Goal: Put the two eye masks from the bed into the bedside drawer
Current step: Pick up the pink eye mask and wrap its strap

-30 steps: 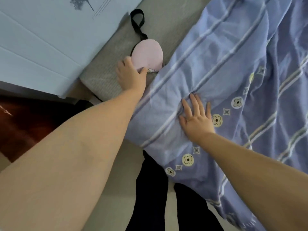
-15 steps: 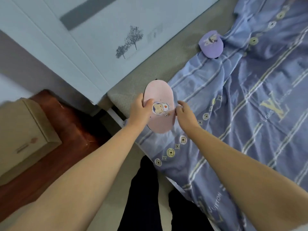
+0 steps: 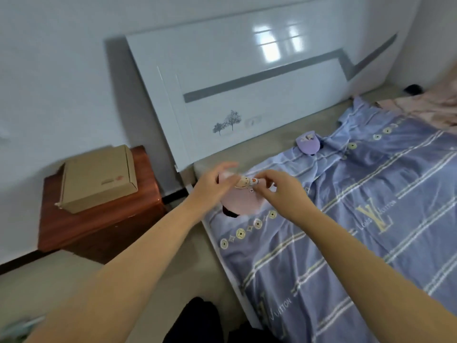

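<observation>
Pink fabric marks the nearer eye mask, lifted above the corner of the bed and held between both hands. The left hand pinches its upper left edge, thumb in front and fingers behind, though blur softens the fingertips. The right hand grips the upper right edge, fingers curled over a small cartoon patch on the mask's face. A bit of dark strap peeks out below the pink pad.

Farther up the bed, the purple eye mask lies on the blue striped bedspread, close to its top edge and well apart from the hands. Beyond the spread's upper edge a strip of grey mattress meets the glossy white headboard, which bears a grey band and a small tree print. Crumpled pink cloth sits at the far right.

Left of the bed stands the reddish wooden bedside cabinet, with a cardboard box resting on top; its drawer front cannot be made out.
</observation>
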